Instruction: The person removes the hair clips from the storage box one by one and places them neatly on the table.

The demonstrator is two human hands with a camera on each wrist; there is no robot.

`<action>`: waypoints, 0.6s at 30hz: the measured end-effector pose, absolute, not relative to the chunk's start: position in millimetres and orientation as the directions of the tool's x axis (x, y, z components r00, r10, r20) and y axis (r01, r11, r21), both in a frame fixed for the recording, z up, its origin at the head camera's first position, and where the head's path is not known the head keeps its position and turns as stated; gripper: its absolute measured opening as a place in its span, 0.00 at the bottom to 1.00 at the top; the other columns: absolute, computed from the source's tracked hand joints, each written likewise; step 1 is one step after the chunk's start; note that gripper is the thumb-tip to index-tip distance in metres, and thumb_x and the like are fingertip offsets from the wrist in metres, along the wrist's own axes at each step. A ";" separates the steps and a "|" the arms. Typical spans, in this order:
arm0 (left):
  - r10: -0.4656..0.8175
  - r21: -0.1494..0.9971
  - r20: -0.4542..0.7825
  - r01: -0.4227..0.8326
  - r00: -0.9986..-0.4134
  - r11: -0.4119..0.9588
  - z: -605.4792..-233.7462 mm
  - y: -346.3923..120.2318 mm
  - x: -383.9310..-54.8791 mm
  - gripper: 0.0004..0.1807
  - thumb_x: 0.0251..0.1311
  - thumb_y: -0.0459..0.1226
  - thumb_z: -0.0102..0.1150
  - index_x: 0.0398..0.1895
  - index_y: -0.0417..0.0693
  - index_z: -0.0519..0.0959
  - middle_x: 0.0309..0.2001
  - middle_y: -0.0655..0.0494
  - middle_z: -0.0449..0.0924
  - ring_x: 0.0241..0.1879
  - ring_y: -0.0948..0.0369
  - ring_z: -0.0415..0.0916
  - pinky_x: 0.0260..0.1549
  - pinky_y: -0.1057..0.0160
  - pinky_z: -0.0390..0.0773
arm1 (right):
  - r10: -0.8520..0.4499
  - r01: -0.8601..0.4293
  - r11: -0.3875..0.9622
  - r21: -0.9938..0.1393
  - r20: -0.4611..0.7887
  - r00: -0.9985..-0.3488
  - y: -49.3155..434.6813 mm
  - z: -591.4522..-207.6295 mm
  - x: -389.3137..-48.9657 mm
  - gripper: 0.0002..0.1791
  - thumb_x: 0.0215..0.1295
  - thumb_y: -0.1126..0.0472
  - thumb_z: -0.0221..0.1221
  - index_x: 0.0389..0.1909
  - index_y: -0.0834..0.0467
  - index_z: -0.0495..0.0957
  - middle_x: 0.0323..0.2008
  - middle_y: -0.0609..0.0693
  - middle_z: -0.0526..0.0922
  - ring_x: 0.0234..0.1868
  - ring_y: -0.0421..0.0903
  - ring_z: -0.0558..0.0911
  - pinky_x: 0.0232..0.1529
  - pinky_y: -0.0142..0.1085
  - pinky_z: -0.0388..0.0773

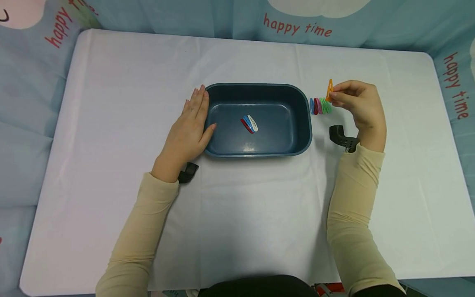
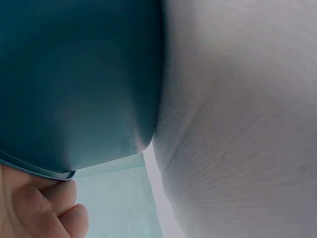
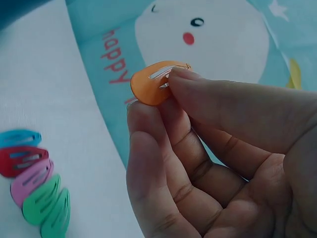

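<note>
Between thumb and fingertips my right hand (image 1: 358,101) pinches an orange snap hair clip (image 1: 329,90), held above the table right of the basin. Below it lies a row of hair clips: blue (image 3: 20,138), red (image 3: 22,161), pink (image 3: 32,181) and green (image 3: 42,201), partly overlapping. My left hand (image 1: 187,132) rests with straight fingers along the left rim of a dark blue rectangular basin (image 1: 259,154), thumb over the edge. Inside the basin a white hair clip (image 1: 252,123), blue clips and a red clip (image 1: 246,126) lie together near the middle.
A white cloth covers the table (image 1: 252,214). Light blue printed curtains (image 1: 245,20) hang along its back and sides. Black wrist mounts (image 1: 343,138) stick out beside both wrists.
</note>
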State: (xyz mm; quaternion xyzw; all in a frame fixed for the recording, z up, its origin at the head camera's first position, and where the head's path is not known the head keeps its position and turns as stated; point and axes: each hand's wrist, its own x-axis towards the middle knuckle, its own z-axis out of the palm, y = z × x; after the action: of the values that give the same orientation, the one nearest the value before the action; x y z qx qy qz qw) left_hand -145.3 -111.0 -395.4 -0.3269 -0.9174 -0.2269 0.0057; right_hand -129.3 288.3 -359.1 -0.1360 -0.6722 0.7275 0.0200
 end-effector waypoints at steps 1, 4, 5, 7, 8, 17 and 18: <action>0.597 0.413 0.157 0.602 -0.787 0.684 -395.4 -111.1 -145.3 0.37 0.71 0.43 0.42 0.72 0.30 0.42 0.74 0.41 0.35 0.73 0.54 0.32 0.68 0.55 0.39 | 0.221 0.158 -0.098 -0.982 -0.177 -0.959 290.0 -359.6 -128.9 0.02 0.53 0.76 0.64 0.28 0.69 0.81 0.25 0.54 0.82 0.27 0.44 0.81 0.31 0.29 0.80; 0.597 0.411 0.152 0.600 -0.788 0.686 -395.7 -111.3 -145.4 0.37 0.71 0.44 0.42 0.72 0.31 0.41 0.74 0.41 0.35 0.73 0.55 0.31 0.68 0.55 0.39 | 0.242 0.171 -0.108 -0.979 -0.193 -0.951 294.8 -361.6 -128.2 0.03 0.52 0.75 0.65 0.28 0.68 0.81 0.26 0.53 0.82 0.27 0.44 0.81 0.31 0.29 0.80; 0.598 0.411 0.151 0.600 -0.788 0.687 -395.8 -111.2 -145.4 0.37 0.71 0.44 0.42 0.72 0.31 0.41 0.74 0.41 0.35 0.73 0.55 0.31 0.68 0.55 0.39 | 0.249 0.174 -0.112 -0.978 -0.197 -0.948 296.3 -362.3 -128.0 0.03 0.52 0.75 0.65 0.27 0.68 0.82 0.26 0.53 0.82 0.27 0.44 0.82 0.31 0.29 0.80; 0.598 0.410 0.151 0.600 -0.787 0.687 -396.1 -111.2 -145.5 0.37 0.71 0.44 0.42 0.72 0.30 0.41 0.74 0.41 0.35 0.73 0.55 0.31 0.68 0.55 0.39 | 0.262 0.179 -0.114 -0.977 -0.203 -0.944 299.0 -363.9 -127.7 0.02 0.52 0.75 0.65 0.27 0.68 0.82 0.26 0.53 0.82 0.26 0.44 0.82 0.30 0.28 0.79; 0.599 0.409 0.150 0.601 -0.787 0.687 -396.2 -111.2 -145.5 0.37 0.71 0.44 0.42 0.72 0.30 0.41 0.74 0.41 0.35 0.73 0.55 0.32 0.68 0.55 0.39 | 0.266 0.184 -0.114 -0.976 -0.209 -0.941 300.1 -364.6 -127.6 0.02 0.53 0.75 0.64 0.27 0.67 0.82 0.26 0.53 0.82 0.26 0.43 0.82 0.30 0.28 0.79; 0.598 0.414 0.144 0.597 -0.788 0.687 -395.2 -110.9 -145.3 0.37 0.71 0.43 0.42 0.72 0.30 0.41 0.74 0.41 0.35 0.73 0.56 0.31 0.68 0.56 0.39 | 0.313 0.255 -0.088 -0.963 -0.270 -0.910 307.7 -371.9 -126.5 0.03 0.54 0.75 0.64 0.25 0.65 0.82 0.25 0.51 0.83 0.26 0.41 0.81 0.29 0.26 0.78; 0.598 0.414 0.144 0.597 -0.789 0.687 -395.0 -110.9 -145.3 0.37 0.71 0.43 0.42 0.72 0.30 0.41 0.74 0.41 0.35 0.73 0.56 0.31 0.68 0.56 0.39 | 0.321 0.270 -0.071 -0.960 -0.278 -0.905 308.5 -372.8 -126.5 0.04 0.54 0.74 0.64 0.24 0.64 0.82 0.25 0.50 0.83 0.26 0.41 0.81 0.29 0.25 0.77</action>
State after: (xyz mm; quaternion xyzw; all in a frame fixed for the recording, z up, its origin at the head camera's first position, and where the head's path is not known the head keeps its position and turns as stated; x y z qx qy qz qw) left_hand -145.3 -110.9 -395.0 -0.3252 -0.9185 -0.2250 -0.0014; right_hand -126.5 308.5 -372.8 -0.2167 -0.6815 0.6988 0.0184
